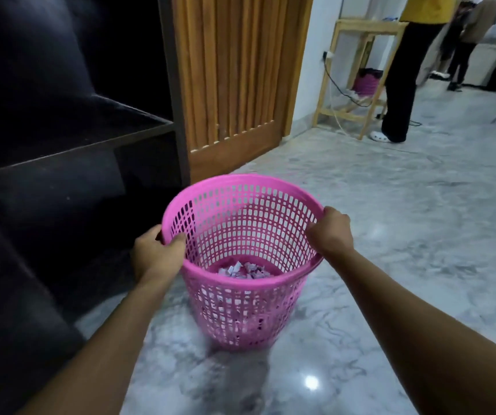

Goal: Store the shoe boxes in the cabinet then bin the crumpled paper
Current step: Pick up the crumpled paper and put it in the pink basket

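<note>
One pink plastic wastebasket (242,235) sits on the grey marbled floor (390,235), lattice walls all the way round, wider at the rim than at the base. Down at the bottom there's the crumpled paper (242,269), a small heap of whitish scrunched pieces with some purple tint; can't count the separate pieces, they're too bunched up. Some of it shows through the mesh lower down too.

Both hands are on the rim, one each side. Left hand (157,254) has its fingers (178,238) curled over the left edge, clamped on it. Right hand (332,232) pinches the right edge the same way, fingers closed on the rim.

Just left of the basket is a dark cabinet (70,139) with open shelves; what's inside is too dark to make out. Behind it, a slatted wooden door (234,79). A second pink basket (366,80) sits under a wooden stand (366,28) far back, next to a person standing (405,70).
</note>
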Available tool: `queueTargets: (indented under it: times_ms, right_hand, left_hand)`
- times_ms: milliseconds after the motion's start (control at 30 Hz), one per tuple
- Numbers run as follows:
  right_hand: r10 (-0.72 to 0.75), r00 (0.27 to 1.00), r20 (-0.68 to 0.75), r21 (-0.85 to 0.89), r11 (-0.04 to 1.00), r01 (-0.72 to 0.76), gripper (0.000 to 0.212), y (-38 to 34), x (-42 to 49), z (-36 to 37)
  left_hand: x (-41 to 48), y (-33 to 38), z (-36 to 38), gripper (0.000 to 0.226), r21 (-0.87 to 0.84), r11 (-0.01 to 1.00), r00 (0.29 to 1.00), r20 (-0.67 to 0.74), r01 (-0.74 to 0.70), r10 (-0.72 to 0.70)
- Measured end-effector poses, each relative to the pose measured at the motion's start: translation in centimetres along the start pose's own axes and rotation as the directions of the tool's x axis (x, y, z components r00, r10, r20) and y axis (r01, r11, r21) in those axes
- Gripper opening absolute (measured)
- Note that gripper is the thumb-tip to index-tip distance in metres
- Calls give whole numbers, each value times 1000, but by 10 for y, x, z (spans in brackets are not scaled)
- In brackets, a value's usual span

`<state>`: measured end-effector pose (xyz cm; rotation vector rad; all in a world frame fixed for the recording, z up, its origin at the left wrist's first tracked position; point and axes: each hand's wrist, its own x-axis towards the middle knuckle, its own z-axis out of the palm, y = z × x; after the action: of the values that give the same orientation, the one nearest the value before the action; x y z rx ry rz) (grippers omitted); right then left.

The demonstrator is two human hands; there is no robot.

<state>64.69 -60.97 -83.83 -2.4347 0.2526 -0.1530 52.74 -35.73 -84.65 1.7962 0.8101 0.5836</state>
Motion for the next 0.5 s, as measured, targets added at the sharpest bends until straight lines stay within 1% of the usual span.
queueTargets:
  times_ms: [67, 133, 267, 333, 433, 500]
  right_hand:
    - [-40, 998, 47, 63, 997, 37, 43, -9, -14, 1]
    - [-83, 991, 104, 137, 988, 69, 52, -19, -22, 2]
    - [-179, 968, 178, 270, 954, 127, 58, -37, -26, 10]
    - [-215, 957, 194, 324, 935, 145, 51, -44, -30, 16]
    - [-253, 932, 260, 424, 897, 125, 35, -52, -45, 32]
    - [-256, 917, 305, 486, 870, 82, 38, -57, -57, 47]
  left_hand:
    - [-16, -3, -20, 24, -3, 1000, 997, -73, 20, -20]
    - [-27, -6, -35, 25, -14, 998, 987, -148, 62, -64]
    - [-41, -15, -51, 31, -79, 989, 948, -286, 121, -139]
    - [-50, -23, -58, 31, -98, 987, 924, -350, 127, -153]
    - [-60, -38, -67, 26, -124, 984, 887, -431, 127, -169]
    - [-65, -46, -73, 24, -146, 980, 867, -462, 135, -188]
